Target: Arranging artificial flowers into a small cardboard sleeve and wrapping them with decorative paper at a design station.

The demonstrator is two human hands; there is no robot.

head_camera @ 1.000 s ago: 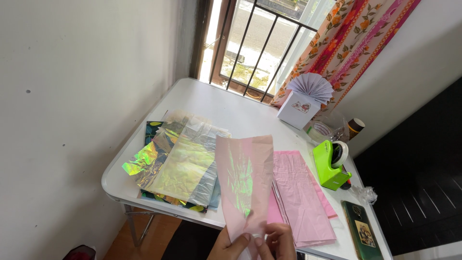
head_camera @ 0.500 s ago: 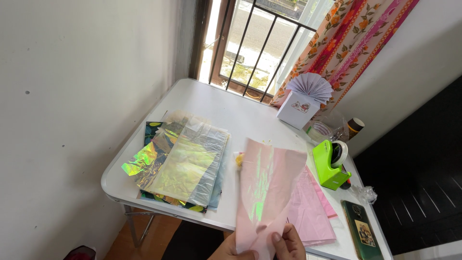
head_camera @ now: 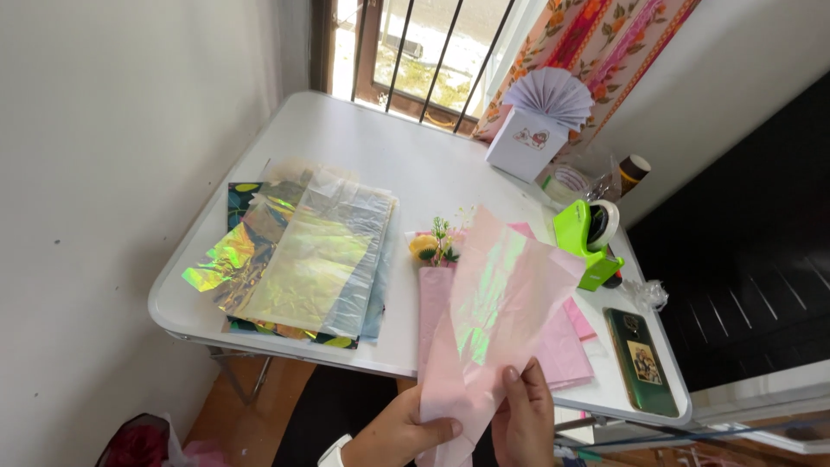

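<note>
Together, my left hand (head_camera: 406, 432) and right hand (head_camera: 523, 419) pinched the lower edge of a translucent pink iridescent sheet (head_camera: 493, 311), thumbs pressed on its front. It was lifted, tilted, above the stack of pink paper (head_camera: 566, 346) on the white table (head_camera: 389, 147), with a small flower sprig (head_camera: 437, 245) just behind it and a green tape dispenser (head_camera: 588, 238) nearby.

The pink sheet (head_camera: 484, 320) looks like thin, glossy film with a green iridescent sheen, and the stack of pink sheets (head_camera: 562, 346) under it looks matt, like paper. Left of it lie clear, shiny cellophane sheets (head_camera: 320, 251) over holographic foil (head_camera: 212, 268). The white table (head_camera: 389, 147) is smooth and matt; right of the sheet, the green tape dispenser (head_camera: 584, 242) is glossy plastic.
</note>
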